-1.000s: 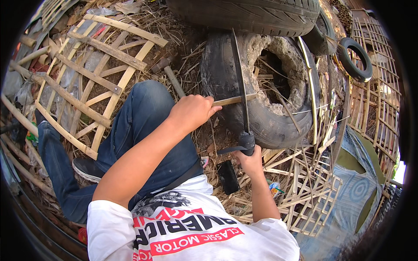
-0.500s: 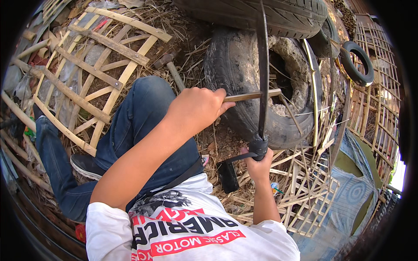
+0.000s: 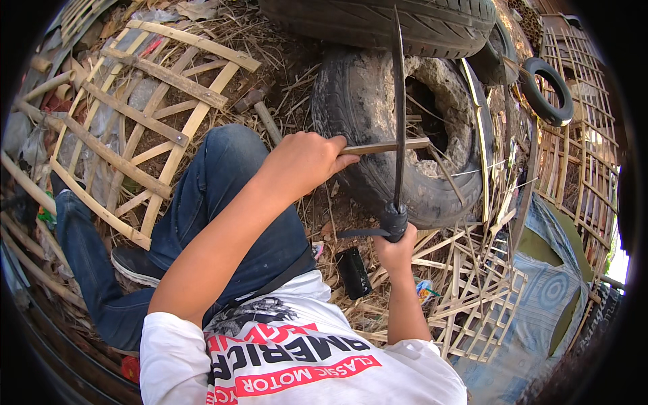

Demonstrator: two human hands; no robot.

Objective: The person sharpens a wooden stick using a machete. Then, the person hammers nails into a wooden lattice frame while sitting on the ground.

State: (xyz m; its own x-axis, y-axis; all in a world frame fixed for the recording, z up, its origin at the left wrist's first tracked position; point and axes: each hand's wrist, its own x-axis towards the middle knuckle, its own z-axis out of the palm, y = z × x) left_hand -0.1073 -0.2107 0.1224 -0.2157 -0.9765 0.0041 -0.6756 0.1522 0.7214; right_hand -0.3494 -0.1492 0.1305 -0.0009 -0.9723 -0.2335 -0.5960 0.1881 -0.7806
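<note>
My left hand (image 3: pixel 302 163) is closed around one end of a short split bamboo strip (image 3: pixel 378 146), which points right across the front of a worn tyre (image 3: pixel 364 115). Black wrapping covers the handle (image 3: pixel 393 221) of a long machete (image 3: pixel 399 94), held upright in my closed right hand (image 3: pixel 397 251). A black strap hangs out leftward from the handle. The dark blade crosses the strip near its far end; whether they touch I cannot tell. Pale, crusted material lines the tyre's hollow.
A bamboo lattice (image 3: pixel 162 108) lies at left, beside a hammer (image 3: pixel 263 111). Another large tyre (image 3: pixel 391 23) rests at the top. Below my hands is a black rectangular object (image 3: pixel 353 273). Bamboo slats (image 3: pixel 472 297) and blue cloth (image 3: pixel 540 304) lie at right.
The machete blade has shifted slightly left along the bamboo strip, and its strap has swung out straighter. Both hands keep their grip.
</note>
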